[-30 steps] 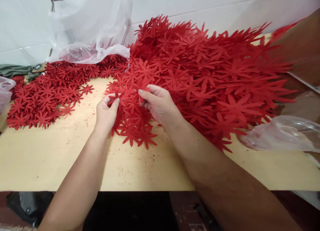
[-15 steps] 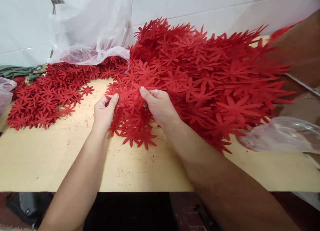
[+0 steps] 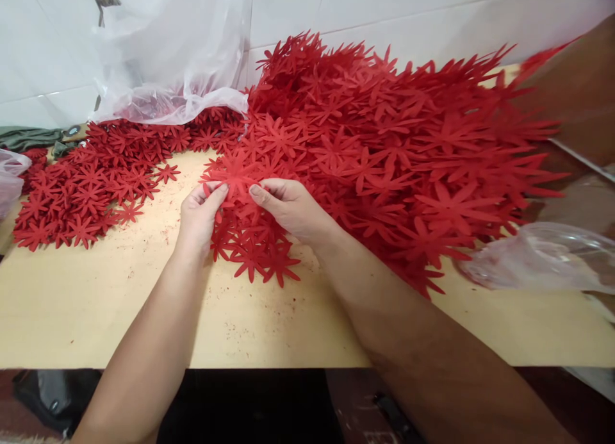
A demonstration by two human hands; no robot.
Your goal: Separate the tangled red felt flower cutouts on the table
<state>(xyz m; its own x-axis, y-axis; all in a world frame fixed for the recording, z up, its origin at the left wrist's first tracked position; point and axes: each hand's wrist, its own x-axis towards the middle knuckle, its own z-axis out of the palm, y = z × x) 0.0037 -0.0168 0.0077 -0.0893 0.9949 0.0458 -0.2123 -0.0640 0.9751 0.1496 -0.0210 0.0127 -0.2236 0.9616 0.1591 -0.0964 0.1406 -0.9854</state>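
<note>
A red flower-shaped piece point(image 3: 236, 177) is spread between my two hands, over the near edge of a large heap of red flower pieces point(image 3: 375, 149). My left hand point(image 3: 202, 207) pinches its left side between thumb and finger. On its right side, my right hand point(image 3: 286, 204) is closed with thumb against fingers, gripping a petal edge. Just below the hands lie some loose flower pieces point(image 3: 252, 258). A second, darker pile of red flower pieces point(image 3: 91, 188) sits to the left.
The pale wooden table point(image 3: 120, 303) has red crumbs on it. Behind the left pile hangs a whitish plastic bag point(image 3: 177, 53) against the tiled wall point(image 3: 288, 15). A clear plastic container point(image 3: 552, 258) is at the right, and green cloth point(image 3: 29, 138) at the far left.
My right hand has moved left and slightly toward me, closer to my left hand. The held flower piece now shows more plainly between them. My left hand has barely moved.
</note>
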